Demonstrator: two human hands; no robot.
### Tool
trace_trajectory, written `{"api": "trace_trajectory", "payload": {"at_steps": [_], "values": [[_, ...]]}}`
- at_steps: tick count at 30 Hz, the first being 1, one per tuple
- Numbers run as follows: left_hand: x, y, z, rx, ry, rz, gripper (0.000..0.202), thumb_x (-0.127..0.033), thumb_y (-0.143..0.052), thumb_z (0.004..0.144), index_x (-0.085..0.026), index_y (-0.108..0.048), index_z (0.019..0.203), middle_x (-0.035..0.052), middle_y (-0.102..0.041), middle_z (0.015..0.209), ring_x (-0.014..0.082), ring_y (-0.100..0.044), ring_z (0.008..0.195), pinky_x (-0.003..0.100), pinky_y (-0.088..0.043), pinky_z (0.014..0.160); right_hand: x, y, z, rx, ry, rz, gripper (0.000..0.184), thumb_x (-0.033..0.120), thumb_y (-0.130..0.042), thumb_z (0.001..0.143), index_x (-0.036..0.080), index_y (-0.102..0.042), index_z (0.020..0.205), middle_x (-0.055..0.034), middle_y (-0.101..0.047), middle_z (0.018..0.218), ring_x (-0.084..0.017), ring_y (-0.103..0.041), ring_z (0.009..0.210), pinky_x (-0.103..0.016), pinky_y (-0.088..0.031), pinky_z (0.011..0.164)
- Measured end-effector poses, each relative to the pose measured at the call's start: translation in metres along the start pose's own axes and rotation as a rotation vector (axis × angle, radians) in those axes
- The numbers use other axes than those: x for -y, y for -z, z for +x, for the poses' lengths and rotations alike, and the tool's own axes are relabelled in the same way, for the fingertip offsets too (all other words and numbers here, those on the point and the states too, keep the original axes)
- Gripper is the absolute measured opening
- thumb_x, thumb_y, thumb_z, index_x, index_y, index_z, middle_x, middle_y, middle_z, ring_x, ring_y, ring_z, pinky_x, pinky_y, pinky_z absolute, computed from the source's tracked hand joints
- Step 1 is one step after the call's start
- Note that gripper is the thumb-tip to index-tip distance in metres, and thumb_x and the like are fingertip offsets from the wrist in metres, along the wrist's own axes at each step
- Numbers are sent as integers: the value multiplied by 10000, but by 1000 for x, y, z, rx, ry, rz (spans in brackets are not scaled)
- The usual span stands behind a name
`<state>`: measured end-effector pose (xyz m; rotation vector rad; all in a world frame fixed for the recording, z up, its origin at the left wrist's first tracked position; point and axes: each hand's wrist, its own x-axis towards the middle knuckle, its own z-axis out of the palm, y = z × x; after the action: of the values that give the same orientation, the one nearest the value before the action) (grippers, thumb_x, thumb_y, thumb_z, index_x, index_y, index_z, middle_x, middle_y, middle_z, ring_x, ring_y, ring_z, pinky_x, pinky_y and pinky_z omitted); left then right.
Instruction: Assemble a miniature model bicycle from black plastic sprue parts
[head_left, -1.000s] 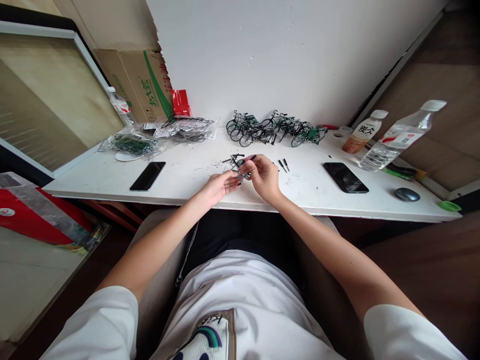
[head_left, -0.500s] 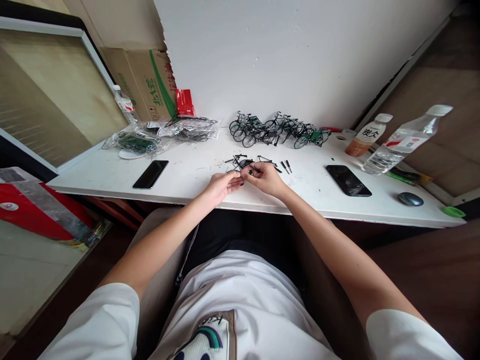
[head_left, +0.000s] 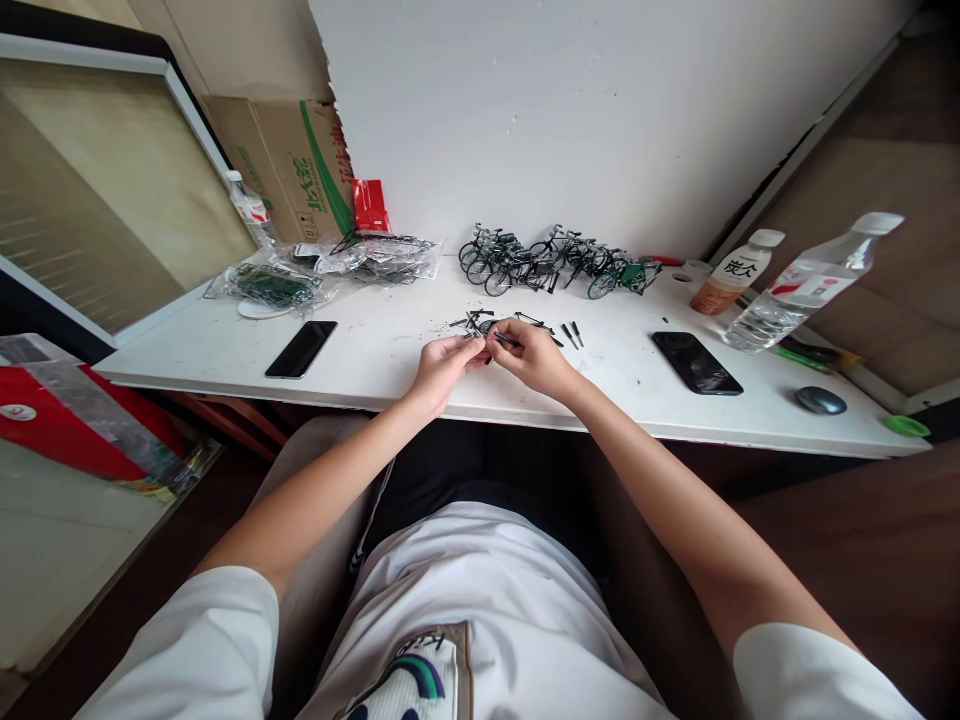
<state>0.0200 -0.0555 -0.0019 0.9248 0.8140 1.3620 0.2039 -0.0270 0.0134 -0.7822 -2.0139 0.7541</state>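
Note:
My left hand and my right hand meet over the front of the white table, fingertips almost touching. A slim black rod, resembling a small screwdriver, is pinched in the right fingers. The left thumb and fingers are pressed together around something small, mostly hidden by them. Just beyond the hands lie loose black model bicycle parts. Two slim dark screwdriver-like tools rest right of these. Farther back stands a row of small green and black model bicycles.
Clear bags of parts lie at the back left. One phone is left of my hands, another phone right. A brown drink bottle, a water bottle and a dark mouse-like object occupy the right side.
Both hands have shifted slightly. The left fingers have curled in closer to the right fingertips, and the black rod in the right hand has tilted a little. Objects on the table stay put.

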Motion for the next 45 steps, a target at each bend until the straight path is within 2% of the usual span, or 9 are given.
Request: {"api": "trace_trajectory", "payload": {"at_steps": [3, 8, 15, 18, 24, 30, 34, 39, 45], "values": [[-9, -4, -3, 20, -57, -2, 321, -290, -984, 693, -127, -804, 903, 83, -819, 978, 199, -763, 944, 357, -586, 974, 6, -1, -2, -42, 25, 37, 307, 505, -617, 1018, 207, -608, 1090, -65, -721, 952, -168, -641, 774, -285, -518, 706], [-23, -6, -9, 54, -171, 87, 342, -302, -986, 696, -136, -822, 946, 82, -821, 995, 203, -763, 951, 318, -592, 938, 15, -4, -5, -91, 54, 45, 308, 523, -590, 1042, 228, -566, 1126, -48, -712, 900, -160, -640, 747, -275, -505, 683], [-36, -12, -20, 47, -198, 106, 352, -277, -993, 688, -168, -820, 974, 78, -824, 1055, 256, -769, 1104, 334, -595, 1010, 23, -9, -9, -182, 101, -12, 318, 551, -562, 1053, 247, -555, 1144, -23, -673, 861, -125, -531, 634, -256, -446, 601], [-39, -16, -28, 40, -263, 124, 354, -286, -985, 704, -179, -825, 1000, 77, -820, 1076, 266, -764, 1127, 332, -605, 1003, 25, -11, -11, -207, 115, -32, 317, 557, -546, 1059, 253, -556, 1149, -12, -649, 826, -117, -479, 594, -256, -423, 575], [-42, -21, -39, 53, -386, 226, 323, -330, -937, 779, -178, -823, 1040, 99, -812, 1117, 269, -754, 1128, 333, -603, 1003, 29, -13, -15, -243, 146, -40, 285, 530, -534, 1072, 258, -546, 1156, 4, -624, 787, -117, -476, 588, -250, -420, 568], [-45, -22, -41, 44, -387, 245, 299, -325, -928, 789, -179, -822, 1027, 103, -813, 1120, 278, -754, 1135, 339, -603, 1003, 35, -14, -15, -256, 168, -4, 272, 526, -556, 1072, 260, -560, 1132, 11, -609, 772, -110, -446, 569, -252, -409, 561], [-45, -22, -40, 31, -400, 235, 291, -328, -938, 783, -173, -835, 1006, 103, -812, 1103, 268, -761, 1094, 331, -605, 991, 41, -12, -13, -261, 121, 52, 319, 559, -603, 1045, 242, -609, 1084, 5, -604, 776, -96, -368, 538, -251, -337, 507], [-40, -15, -32, 66, -524, 313, 320, -395, -893, 841, -162, -832, 1052, 109, -813, 1090, 243, -773, 1024, 334, -638, 942, 47, -9, -10, -309, 66, 121, 404, 599, -708, 976, 198, -704, 1028, 29, -510, 703, -79, -268, 531, -261, -242, 487], [-32, -9, -24, 89, -618, 373, 324, -405, -852, 886, -158, -820, 1093, 115, -816, 1096, 236, -785, 1001, 337, -665, 902, 45, -5, -6, -315, 53, 173, 382, 558, -783, 932, 179, -774, 977, 50, -405, 653, -87, -260, 565, -270, -235, 525]]}}
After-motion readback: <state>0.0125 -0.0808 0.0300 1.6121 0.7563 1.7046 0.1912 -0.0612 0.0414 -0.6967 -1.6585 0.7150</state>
